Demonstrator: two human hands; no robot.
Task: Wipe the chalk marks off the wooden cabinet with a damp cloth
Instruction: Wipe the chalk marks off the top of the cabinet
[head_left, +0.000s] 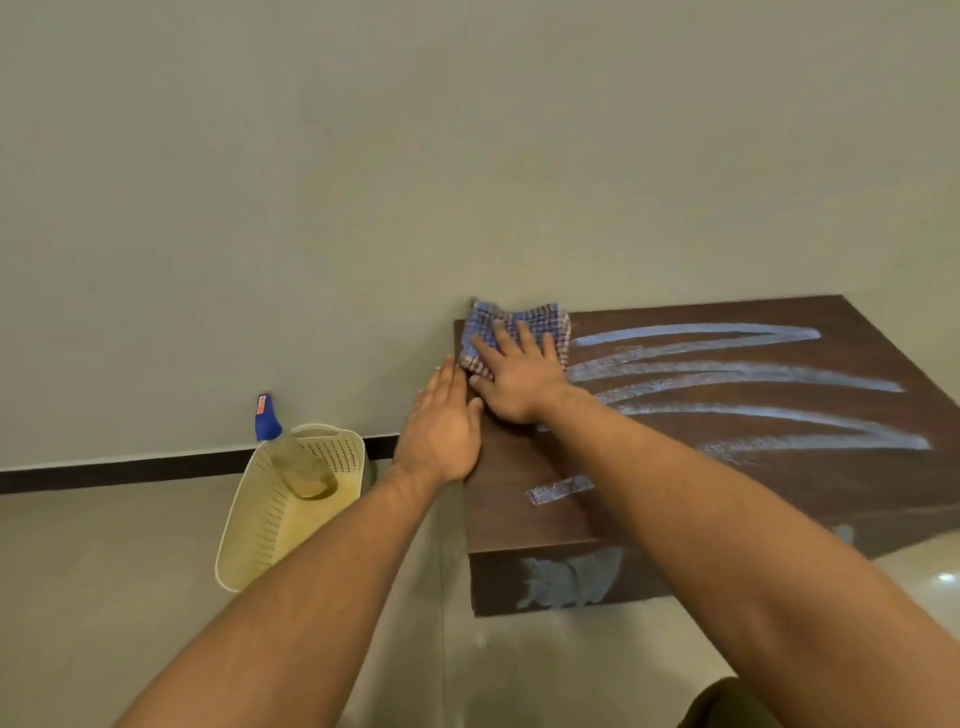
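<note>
A dark wooden cabinet (519, 514) stands against the wall, its top crossed by long pale blue chalk marks (727, 371). More chalk smears its front face (566, 579). A blue checked cloth (488, 325) lies at the top's far left corner. My right hand (514, 376) presses flat on the cloth with straight, spread fingers. My left hand (441, 428) rests flat along the cabinet's left edge, fingers straight, just beside the right hand.
A cream perforated basket (260, 519) stands on the floor left of the cabinet, holding a spray bottle (275, 436) with a blue nozzle. A grey wall rises behind, with a dark skirting strip (130, 470). Pale floor tiles spread in front.
</note>
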